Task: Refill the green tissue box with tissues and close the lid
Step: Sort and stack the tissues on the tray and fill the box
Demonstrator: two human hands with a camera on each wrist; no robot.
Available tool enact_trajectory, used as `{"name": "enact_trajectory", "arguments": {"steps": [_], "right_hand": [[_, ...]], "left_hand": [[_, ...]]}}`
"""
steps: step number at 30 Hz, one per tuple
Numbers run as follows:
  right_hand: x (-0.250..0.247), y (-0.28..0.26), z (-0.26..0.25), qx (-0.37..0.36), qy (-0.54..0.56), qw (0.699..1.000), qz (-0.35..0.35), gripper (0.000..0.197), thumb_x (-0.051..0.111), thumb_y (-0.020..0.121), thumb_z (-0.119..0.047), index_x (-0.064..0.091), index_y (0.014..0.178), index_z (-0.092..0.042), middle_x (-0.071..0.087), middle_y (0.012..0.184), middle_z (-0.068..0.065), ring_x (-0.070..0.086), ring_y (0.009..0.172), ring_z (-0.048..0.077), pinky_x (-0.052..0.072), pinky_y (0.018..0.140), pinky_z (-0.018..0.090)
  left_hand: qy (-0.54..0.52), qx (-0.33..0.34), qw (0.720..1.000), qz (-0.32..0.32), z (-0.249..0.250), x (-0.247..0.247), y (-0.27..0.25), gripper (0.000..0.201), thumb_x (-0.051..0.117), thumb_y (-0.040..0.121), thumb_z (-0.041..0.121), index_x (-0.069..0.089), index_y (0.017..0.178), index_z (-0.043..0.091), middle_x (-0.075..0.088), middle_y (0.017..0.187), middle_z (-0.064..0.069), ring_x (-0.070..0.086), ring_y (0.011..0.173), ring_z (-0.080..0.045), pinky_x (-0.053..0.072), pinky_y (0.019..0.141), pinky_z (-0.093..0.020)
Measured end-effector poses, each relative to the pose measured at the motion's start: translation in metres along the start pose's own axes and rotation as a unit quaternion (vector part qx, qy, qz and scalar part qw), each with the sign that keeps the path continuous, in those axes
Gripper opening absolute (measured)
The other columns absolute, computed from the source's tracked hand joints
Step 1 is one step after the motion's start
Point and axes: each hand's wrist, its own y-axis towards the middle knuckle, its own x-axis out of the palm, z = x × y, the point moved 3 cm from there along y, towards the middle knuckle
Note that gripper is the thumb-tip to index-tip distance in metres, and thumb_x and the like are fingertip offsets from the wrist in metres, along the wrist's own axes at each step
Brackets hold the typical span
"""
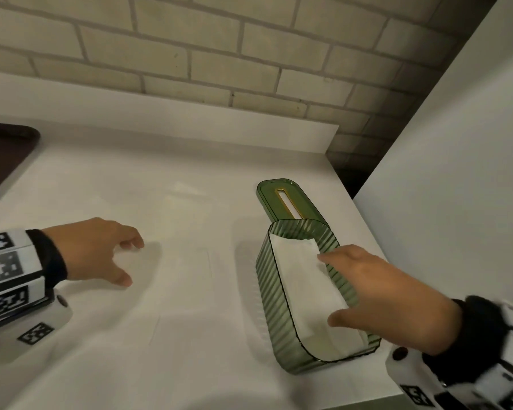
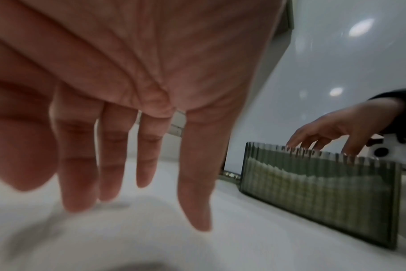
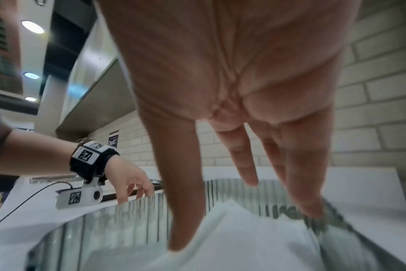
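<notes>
The green ribbed tissue box [image 1: 271,294] stands open at the right of the white counter, with a stack of white tissues [image 1: 296,279] inside. Its green lid [image 1: 268,196], with a gold-rimmed slot, lies flat just behind it. My right hand [image 1: 333,288] reaches over the box with fingers spread, the thumb and fingertips touching the tissues [image 3: 243,238]. My left hand [image 1: 122,260] hovers open just above the bare counter, well left of the box [image 2: 313,183], holding nothing.
A dark brown tray [image 1: 3,155] sits at the far left of the counter [image 1: 190,321]. A white panel [image 1: 456,173] rises close to the box's right side. A brick wall [image 1: 219,54] runs behind, and the counter's right edge is next to the box.
</notes>
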Motion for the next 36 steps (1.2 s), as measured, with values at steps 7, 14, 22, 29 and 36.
{"name": "enact_trajectory", "arguments": {"steps": [7, 14, 22, 29, 36], "right_hand": [[0.040, 0.038, -0.015, -0.021, -0.019, 0.992, -0.125, 0.123, 0.080, 0.067, -0.033, -0.014, 0.147, -0.036, -0.016, 0.157, 0.005, 0.004, 0.146, 0.030, 0.026, 0.115, 0.037], [0.049, 0.055, -0.019, 0.031, -0.033, 0.989, -0.140, 0.130, 0.078, 0.070, -0.026, -0.030, 0.141, -0.034, -0.028, 0.152, 0.015, -0.002, 0.145, 0.039, 0.033, 0.112, 0.042], [0.027, 0.030, -0.013, 0.005, -0.003, 0.999, -0.041, 0.112, 0.073, 0.069, -0.052, -0.005, 0.147, -0.040, -0.006, 0.159, -0.001, 0.013, 0.145, 0.013, 0.020, 0.111, 0.017], [0.007, -0.010, -0.036, 0.007, 0.175, 0.979, 0.106, 0.068, 0.032, 0.040, -0.101, 0.037, 0.103, -0.077, 0.059, 0.097, -0.040, 0.058, 0.093, -0.011, 0.054, 0.070, 0.018], [-0.003, 0.000, -0.122, -0.117, 0.220, 0.951, 0.185, 0.023, 0.074, 0.069, -0.047, 0.062, 0.089, -0.050, 0.061, 0.096, -0.034, 0.061, 0.084, -0.011, 0.047, 0.070, 0.004]], "left_hand": [[-0.038, 0.019, 0.999, -0.001, -0.017, 0.030, -0.006, 0.097, 0.081, 0.061, 0.045, 0.028, 0.141, 0.032, 0.029, 0.128, 0.017, 0.041, 0.118, -0.005, 0.033, 0.103, -0.016], [-0.043, 0.034, 0.998, 0.032, -0.019, 0.036, -0.007, 0.098, 0.080, 0.061, 0.046, 0.027, 0.142, 0.034, 0.027, 0.140, 0.013, 0.037, 0.125, -0.009, 0.036, 0.105, -0.024], [-0.089, 0.011, 0.995, 0.038, -0.040, 0.038, -0.018, 0.101, 0.081, 0.057, 0.050, 0.028, 0.141, 0.032, 0.028, 0.139, 0.013, 0.034, 0.126, -0.011, 0.036, 0.106, -0.029], [-0.160, -0.061, 0.984, 0.051, -0.052, 0.043, -0.026, 0.090, 0.071, 0.071, 0.054, 0.026, 0.142, 0.020, 0.030, 0.135, 0.003, 0.053, 0.091, -0.014, 0.045, 0.089, -0.024], [-0.189, -0.066, 0.979, 0.039, -0.052, 0.039, -0.021, 0.059, 0.070, 0.074, 0.051, 0.043, 0.124, 0.036, 0.036, 0.123, 0.001, 0.056, 0.095, -0.018, 0.046, 0.095, -0.033]]}}
